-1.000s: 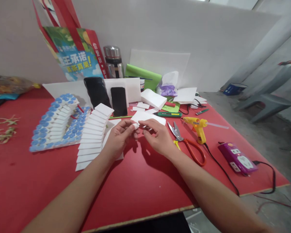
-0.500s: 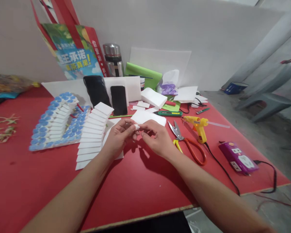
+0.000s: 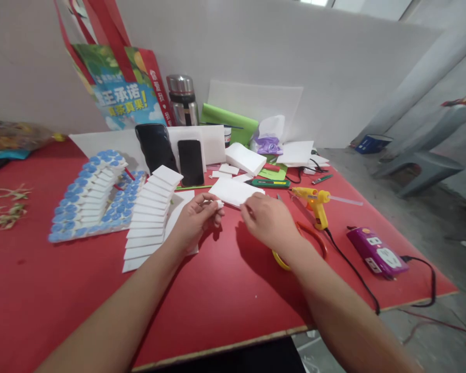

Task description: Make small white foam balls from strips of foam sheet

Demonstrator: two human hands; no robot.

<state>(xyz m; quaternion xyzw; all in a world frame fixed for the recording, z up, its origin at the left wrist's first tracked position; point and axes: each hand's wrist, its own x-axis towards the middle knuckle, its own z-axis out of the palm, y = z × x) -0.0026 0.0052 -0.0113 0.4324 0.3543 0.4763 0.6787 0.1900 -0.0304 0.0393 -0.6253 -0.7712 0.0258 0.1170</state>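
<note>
Between the thumb and fingertips of my left hand [image 3: 199,215] is a small white piece [image 3: 219,204], its kind too small to make out. My right hand [image 3: 267,217] is apart from it, over the near right corner of a stack of white sheets [image 3: 233,191]. Its fingers are curled inward, and whatever they may hold is hidden. The scissors [image 3: 319,241], with one red and one yellow handle, lie partly covered by my right hand and forearm. Left of my left hand stands a curved, stepped row of white slabs [image 3: 147,223].
A white model covered in blue discs [image 3: 85,197] stands on the red table [image 3: 202,311] at left. Two phones [image 3: 191,162] lean at the back. To the right are a yellow glue gun [image 3: 314,202], a green utility knife [image 3: 271,183] and a purple power strip [image 3: 376,253] with cords.
My right hand has left the small white piece and moved right, now covering part of the scissors. My left hand still holds the piece in nearly the same place.
</note>
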